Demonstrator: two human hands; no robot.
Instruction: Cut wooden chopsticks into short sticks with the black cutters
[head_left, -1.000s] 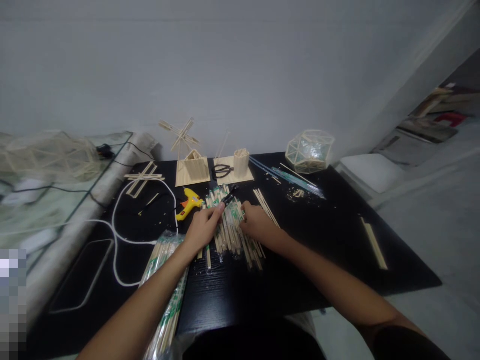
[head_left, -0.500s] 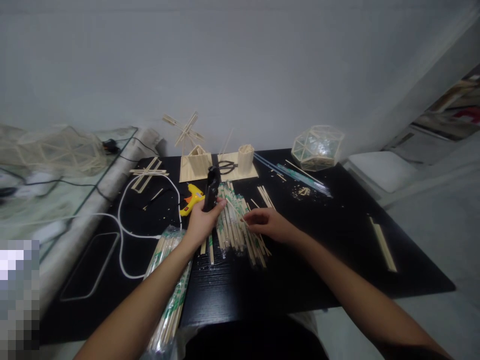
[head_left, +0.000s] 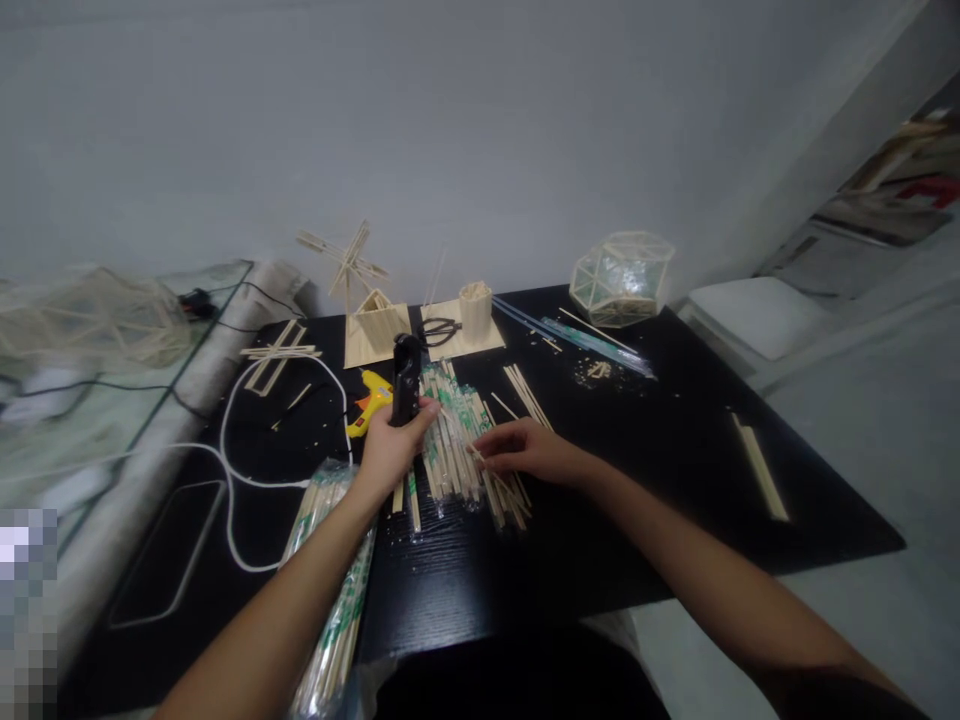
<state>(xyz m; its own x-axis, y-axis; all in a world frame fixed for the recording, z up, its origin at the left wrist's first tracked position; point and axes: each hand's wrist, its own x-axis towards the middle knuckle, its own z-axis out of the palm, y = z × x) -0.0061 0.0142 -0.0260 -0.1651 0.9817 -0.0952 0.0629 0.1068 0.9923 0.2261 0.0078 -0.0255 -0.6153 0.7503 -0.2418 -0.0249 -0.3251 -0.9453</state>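
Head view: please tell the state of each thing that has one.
Black tool, held upright in left grip.
Right grip, half curled, hold unclear.
Middle stick packets, wrapped in plastic.
Yellow glue gun, lying on its side.
Scissors, lying down, blades unclear.
Windmill model, standing upright.
Stick cylinder, upright.

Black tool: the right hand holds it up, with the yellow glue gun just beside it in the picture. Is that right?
Not quite: the head view shows the left hand holding up the black tool, not the right hand. The yellow glue gun is just beside it.
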